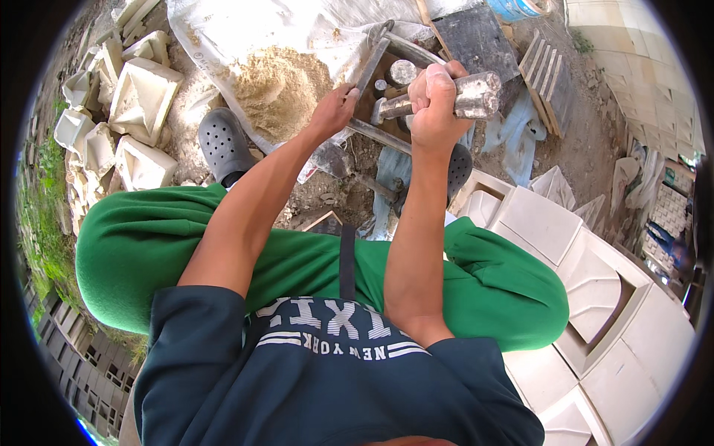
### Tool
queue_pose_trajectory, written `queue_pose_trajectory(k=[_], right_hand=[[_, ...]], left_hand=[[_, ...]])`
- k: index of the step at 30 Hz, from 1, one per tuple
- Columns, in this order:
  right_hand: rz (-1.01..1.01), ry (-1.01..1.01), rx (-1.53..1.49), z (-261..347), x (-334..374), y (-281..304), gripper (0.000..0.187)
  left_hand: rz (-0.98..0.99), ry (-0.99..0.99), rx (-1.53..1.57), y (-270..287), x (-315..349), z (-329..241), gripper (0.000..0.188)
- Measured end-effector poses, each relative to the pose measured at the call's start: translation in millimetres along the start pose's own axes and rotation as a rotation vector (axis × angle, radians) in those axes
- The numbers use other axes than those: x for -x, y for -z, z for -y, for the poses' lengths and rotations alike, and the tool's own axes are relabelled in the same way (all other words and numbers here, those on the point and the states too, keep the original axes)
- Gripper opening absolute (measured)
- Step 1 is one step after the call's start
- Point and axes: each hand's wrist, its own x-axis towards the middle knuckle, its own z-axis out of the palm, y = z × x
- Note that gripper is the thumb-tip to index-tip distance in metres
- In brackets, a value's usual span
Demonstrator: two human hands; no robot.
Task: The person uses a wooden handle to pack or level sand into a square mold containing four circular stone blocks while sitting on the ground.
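Observation:
My right hand (433, 97) is closed in a fist around a dusty cylindrical bar (478, 96), whose thick, pale end sticks out to the right. Its narrower end points left, over a metal frame mould (381, 137). My left hand (334, 113) has its fingers closed on the left side bar of that mould. Within the mould stand a round whitish cylinder (403, 72) and a smaller one (381, 85). A heap of sandy powder (281, 89) lies on a white plastic sheet (223, 30), left of the mould.
Pale cast blocks with hollow faces (145, 100) are piled at the left, and more blocks (587, 290) stand at the right. A slatted wooden board (547, 85), a dark flat board (476, 44) and a blue bucket (513, 9) are beyond the mould. A dusty handled tool (332, 159) lies near my feet.

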Motion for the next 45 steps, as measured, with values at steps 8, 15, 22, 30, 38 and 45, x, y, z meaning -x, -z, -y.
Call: queue_pose_trajectory(k=[8,15,22,30,38,45], right_hand=[[-0.096,-0.011,-0.176,13.0,-5.6,14.0,0.022],[-0.156,-0.049,0.041,18.2,8.8,6.1,0.024],[-0.059,0.031,0.062,14.3,34.2,12.1,0.023],[-0.053,0.077,0.018,11.3,46.8,13.0,0.024],[-0.033,0.12,-0.007,10.8,48.0,14.2,0.022],[0.013,0.139,0.002,6.7,50.6,10.4,0.026]], left_hand=[[-0.097,0.179,0.092,-17.9,-29.0,-5.5,0.056],[-0.087,0.174,0.103,-22.4,-37.5,5.5,0.058],[-0.072,0.235,0.15,-19.0,-33.5,0.5,0.062],[-0.076,0.262,0.143,-19.4,-33.4,-0.6,0.062],[-0.128,0.239,0.139,-22.2,-37.8,2.8,0.057],[-0.099,0.272,0.133,-19.4,-36.9,-6.7,0.057]])
